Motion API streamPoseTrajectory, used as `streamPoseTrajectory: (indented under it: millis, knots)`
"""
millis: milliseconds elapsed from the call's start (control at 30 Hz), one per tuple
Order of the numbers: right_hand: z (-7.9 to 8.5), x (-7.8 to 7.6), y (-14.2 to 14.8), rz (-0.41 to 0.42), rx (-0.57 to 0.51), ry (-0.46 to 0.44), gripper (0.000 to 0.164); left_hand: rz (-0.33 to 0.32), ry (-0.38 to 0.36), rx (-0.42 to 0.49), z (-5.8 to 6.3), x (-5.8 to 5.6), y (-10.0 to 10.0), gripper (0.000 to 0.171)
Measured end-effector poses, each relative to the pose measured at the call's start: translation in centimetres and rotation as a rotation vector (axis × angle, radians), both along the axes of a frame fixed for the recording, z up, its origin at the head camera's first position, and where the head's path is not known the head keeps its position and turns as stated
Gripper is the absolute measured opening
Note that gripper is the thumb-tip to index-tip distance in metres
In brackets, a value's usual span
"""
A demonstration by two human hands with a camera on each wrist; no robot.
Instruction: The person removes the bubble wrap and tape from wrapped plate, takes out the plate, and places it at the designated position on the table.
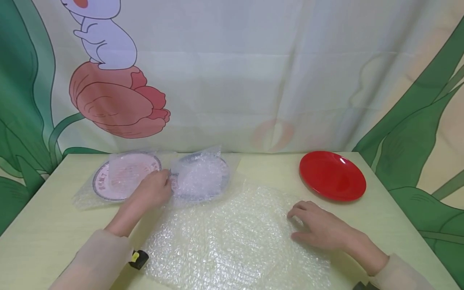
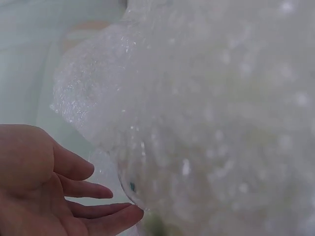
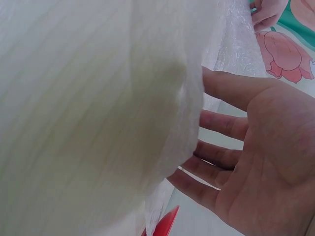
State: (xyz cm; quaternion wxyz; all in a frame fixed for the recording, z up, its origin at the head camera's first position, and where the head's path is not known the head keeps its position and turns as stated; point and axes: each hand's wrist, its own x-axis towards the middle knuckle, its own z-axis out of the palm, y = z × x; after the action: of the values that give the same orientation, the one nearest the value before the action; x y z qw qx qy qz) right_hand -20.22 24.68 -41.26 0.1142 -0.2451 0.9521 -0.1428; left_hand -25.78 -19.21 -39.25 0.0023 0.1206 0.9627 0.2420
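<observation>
A sheet of bubble wrap (image 1: pixel 224 241) lies spread across the middle of the table. My left hand (image 1: pixel 156 188) is between two plates in bubble wrap, a left one (image 1: pixel 127 177) with red characters and a right one (image 1: pixel 201 177). In the left wrist view its fingers (image 2: pixel 110 216) extend loosely, tips right at the wrapped edge. Over the right side of the sheet is my right hand (image 1: pixel 320 227), thumb and fingers apart. The right wrist view shows its fingers (image 3: pixel 221 125) reaching to the wrap's edge (image 3: pixel 189 113), some tips hidden behind it.
A bare red plate (image 1: pixel 332 176) lies at the table's back right, beyond my right hand. Behind the table (image 1: pixel 32 233) hangs a printed curtain (image 1: pixel 235 80). A black band with a yellow mark (image 1: pixel 139 259) is at my left wrist.
</observation>
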Motion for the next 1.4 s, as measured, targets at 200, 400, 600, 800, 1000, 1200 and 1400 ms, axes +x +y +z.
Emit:
streamPoseTrajectory:
  millis: [200, 400, 600, 800, 1000, 1200, 1400]
  knots:
    - [0.1, 0.0, -0.2, -0.032, 0.011, -0.013, 0.043, 0.03, -0.04, -0.022, 0.1, -0.5, 0.2, 0.028]
    - [0.2, 0.1, -0.3, -0.037, 0.01, -0.014, 0.043, 0.03, -0.094, -0.028, 0.2, -0.9, 0.2, 0.027]
    - [0.1, 0.1, -0.2, -0.031, 0.006, -0.012, 0.043, 0.048, -0.167, -0.053, 0.5, -1.1, 0.3, 0.025]
    - [0.0, 0.1, -0.1, -0.012, 0.007, 0.003, 0.043, 0.069, -0.154, -0.089, 0.5, -1.2, 0.7, 0.026]
    - [0.2, 0.1, -0.2, -0.037, 0.003, -0.022, 0.043, 0.09, -0.165, -0.102, 0.4, -1.5, 0.7, 0.021]
    - [0.2, 0.1, -0.3, -0.042, 0.011, -0.023, 0.044, 0.125, -0.2, -0.053, 0.2, -1.8, 0.1, 0.019]
    - [0.4, 0.2, -0.3, -0.027, 0.01, -0.017, 0.045, 0.121, -0.222, 0.028, 0.4, -2.1, -1.0, 0.045]
